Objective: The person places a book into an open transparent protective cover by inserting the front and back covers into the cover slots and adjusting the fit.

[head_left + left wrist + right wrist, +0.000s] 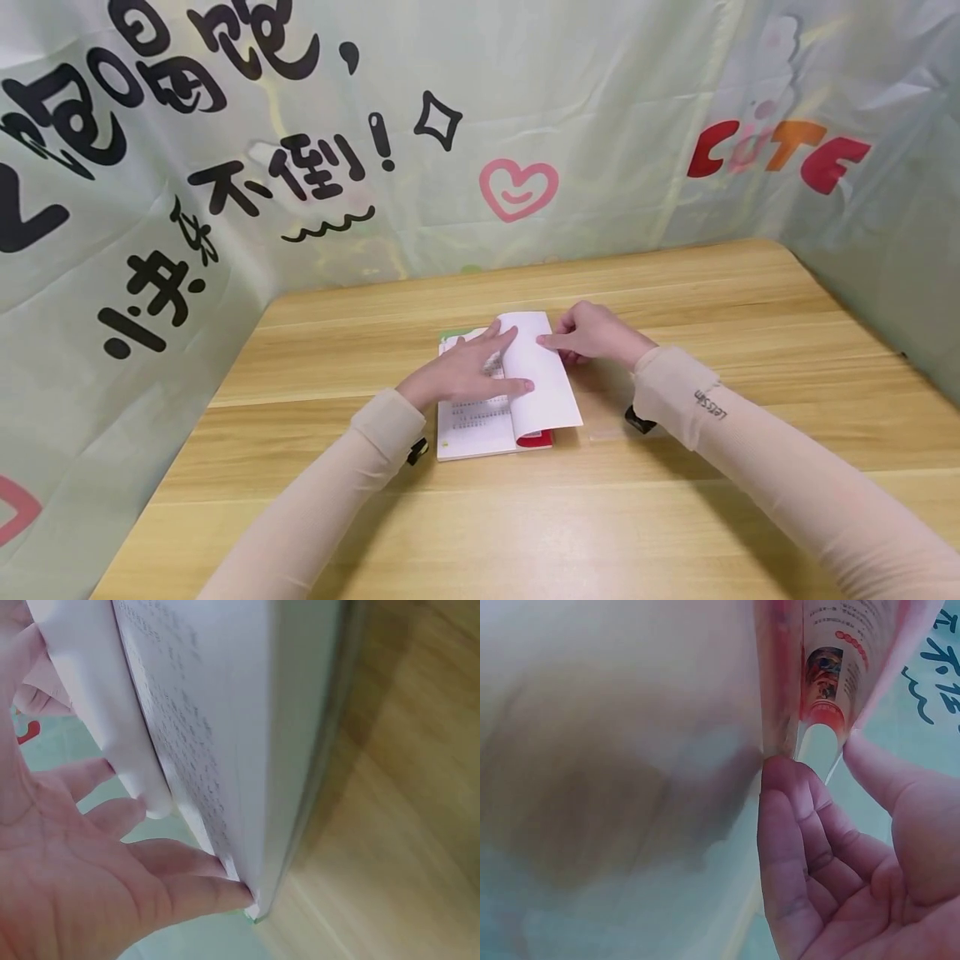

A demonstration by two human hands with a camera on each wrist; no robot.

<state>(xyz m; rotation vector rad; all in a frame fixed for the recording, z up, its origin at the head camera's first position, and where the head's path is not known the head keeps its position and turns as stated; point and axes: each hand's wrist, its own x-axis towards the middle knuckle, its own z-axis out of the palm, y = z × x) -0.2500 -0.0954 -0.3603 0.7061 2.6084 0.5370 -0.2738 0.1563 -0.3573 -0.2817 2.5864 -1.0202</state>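
Note:
An open book [474,429] lies on the wooden table, with printed text on its left page. A blank white leaf [542,375] is folded over toward the right, and a strip of red shows under its lower edge. My left hand [468,371] rests on the book with fingers spread, touching the left page and the white leaf; in the left wrist view the palm [67,870] shows fingertips against the pages. At the right edge, my right hand [596,333] holds the book between thumb and curled fingers. The right wrist view shows a printed, red-marked page [840,667] curving above that hand.
The light wooden table [675,300] extends around the book on all sides. Behind it hangs a pale curtain [615,150] with black lettering and a pink heart. Dark wrist-worn devices [640,419] show under the sleeves.

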